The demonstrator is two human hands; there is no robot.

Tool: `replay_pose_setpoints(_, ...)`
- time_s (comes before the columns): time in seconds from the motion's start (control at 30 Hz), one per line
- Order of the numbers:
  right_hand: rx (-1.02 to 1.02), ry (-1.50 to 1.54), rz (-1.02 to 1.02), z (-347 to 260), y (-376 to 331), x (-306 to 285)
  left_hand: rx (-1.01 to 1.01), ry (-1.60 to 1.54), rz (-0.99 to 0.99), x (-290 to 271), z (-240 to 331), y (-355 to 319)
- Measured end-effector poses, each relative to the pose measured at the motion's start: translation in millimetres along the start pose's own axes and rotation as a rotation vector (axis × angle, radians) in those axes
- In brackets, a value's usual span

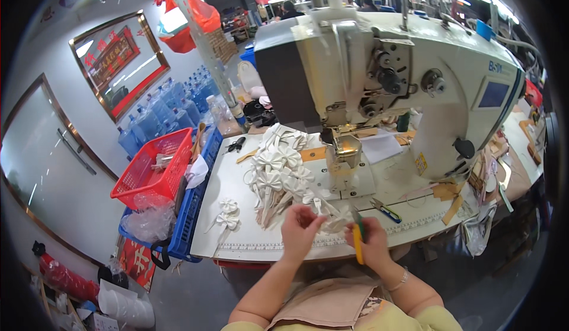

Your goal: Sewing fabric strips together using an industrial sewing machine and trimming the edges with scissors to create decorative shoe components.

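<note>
My left hand (298,231) is closed in a pinch at the front of the sewing table, on what looks like the strap of a white bow (323,208). Close by on the right, my right hand (373,243) grips scissors (358,242) with yellow and green handles, their blades pointing away from me. Beyond my left hand lies a heap of white bows (275,171) with straps. Two more white bows (227,217) rest apart, to the left. Thread snips (386,211) with dark blue handles lie to the right of the scissors.
A large white sewing machine (438,46) stands over the table, its metal post (345,159) just beyond my hands. To the left are a red basket (155,180) and a blue crate (198,212). Tan scraps (451,197) hang at the right edge.
</note>
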State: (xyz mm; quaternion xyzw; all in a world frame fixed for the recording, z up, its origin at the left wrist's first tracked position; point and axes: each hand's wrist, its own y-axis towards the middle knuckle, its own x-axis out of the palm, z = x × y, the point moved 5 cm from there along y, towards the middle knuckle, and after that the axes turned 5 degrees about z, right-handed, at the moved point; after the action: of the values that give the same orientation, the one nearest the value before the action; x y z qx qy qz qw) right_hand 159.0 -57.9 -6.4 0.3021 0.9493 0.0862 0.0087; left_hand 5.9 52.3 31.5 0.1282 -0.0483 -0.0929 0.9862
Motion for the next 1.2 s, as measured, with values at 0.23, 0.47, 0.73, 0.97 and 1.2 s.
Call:
replay_pose_setpoints(0.23, 0.325, 0.514, -0.053, -10, 17, 43, 0.228, 0.145, -0.043, 7, -11, -49)
replay_pose_setpoints(0.47, -0.030, 0.004, -0.334, -31, 47, 37, -0.205, -0.124, -0.232, -41, 11, 32)
replay_pose_setpoints(0.73, -0.273, -0.062, -0.399, -46, 59, 62, -0.429, -0.272, -0.541, -52, 6, 12)
replay_pose_setpoints(0.97, 0.061, 0.279, -0.432, -13, 39, 102, -0.234, -0.918, -0.281, -29, 8, -20)
replay_pose_setpoints(1.2, -0.137, -0.107, -0.388, -19, 46, 33, -0.177, -0.777, -0.162, -71, -1, -16)
